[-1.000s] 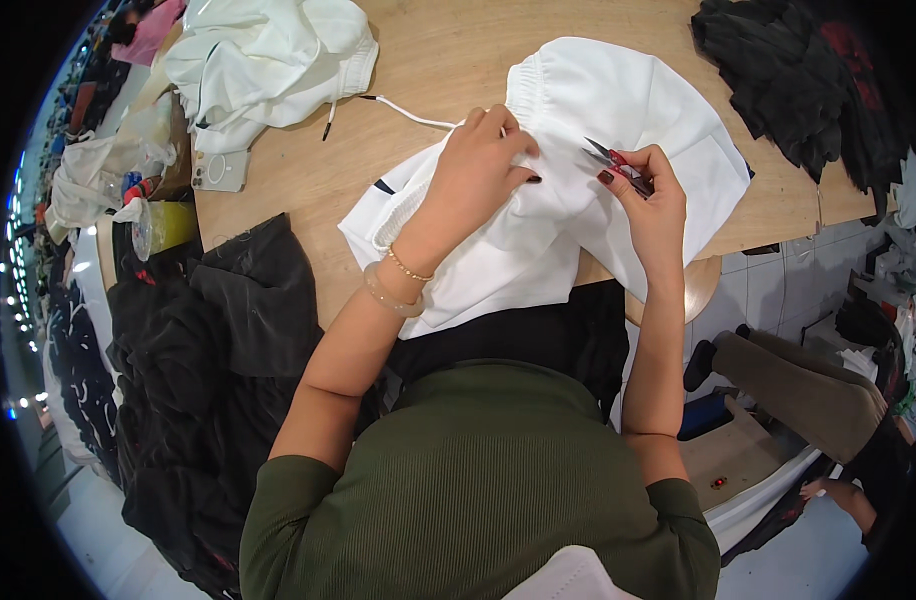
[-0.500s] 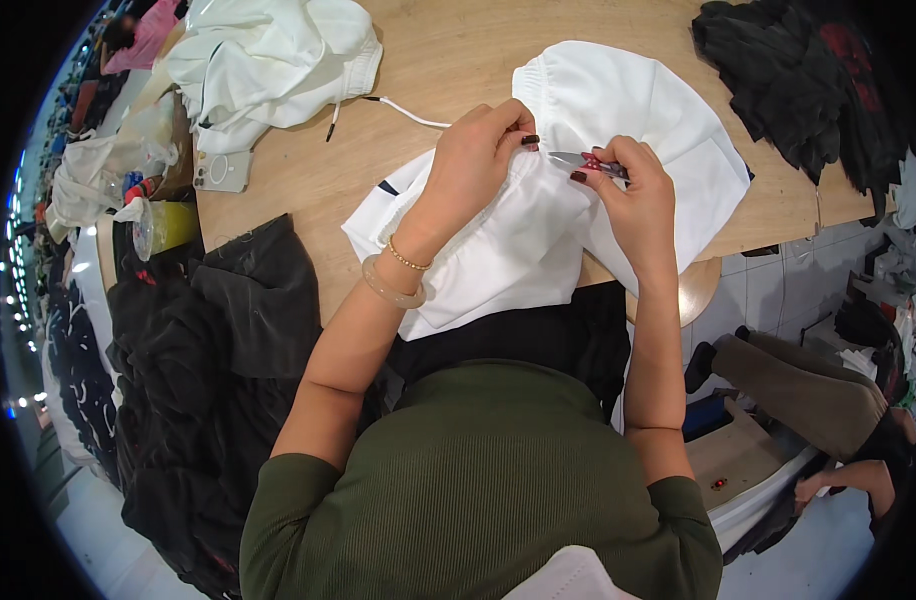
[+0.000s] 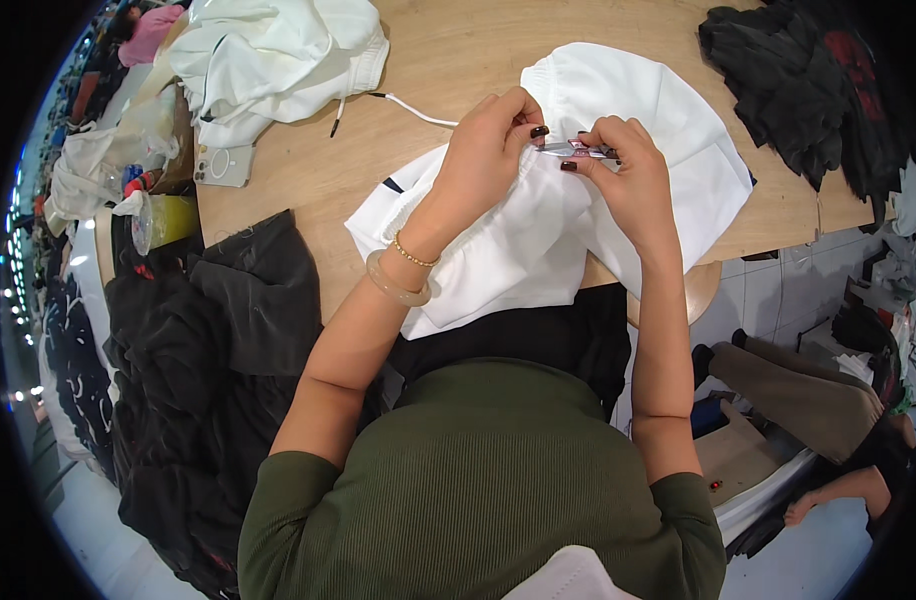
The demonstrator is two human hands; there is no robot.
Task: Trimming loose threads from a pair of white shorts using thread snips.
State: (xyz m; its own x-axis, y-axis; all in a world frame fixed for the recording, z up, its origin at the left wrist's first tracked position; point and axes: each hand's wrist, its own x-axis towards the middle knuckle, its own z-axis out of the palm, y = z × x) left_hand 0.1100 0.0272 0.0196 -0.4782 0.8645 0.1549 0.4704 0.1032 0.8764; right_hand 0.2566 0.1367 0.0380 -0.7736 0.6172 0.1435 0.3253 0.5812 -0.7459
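A white garment [image 3: 658, 110] with a gathered elastic waistband lies across the table's near edge and hangs toward my lap. My left hand [image 3: 493, 150] is closed at the waistband, its thumb and fingers pinching the fabric edge. Small thread snips [image 3: 576, 150] with a reddish handle are in my right hand [image 3: 626, 175], held between thumb and fingers. Their blades point left and meet the spot at my left fingertips; whether a thread lies between them is too small to tell. A white drawstring [image 3: 418, 112] with a dark tip runs out from beneath my left hand.
Another white garment [image 3: 278, 60] is heaped at the far left of the wooden table [image 3: 448, 50], with a phone [image 3: 225, 166] beside it. Black garments lie at the far right [image 3: 778, 80] and near left [image 3: 198, 400]. Someone else's arm [image 3: 843, 493] shows at lower right.
The snips have moved left, up to my left fingertips, and their blades now reach the waistband edge. My left hand has shifted slightly right and still pinches the fabric.
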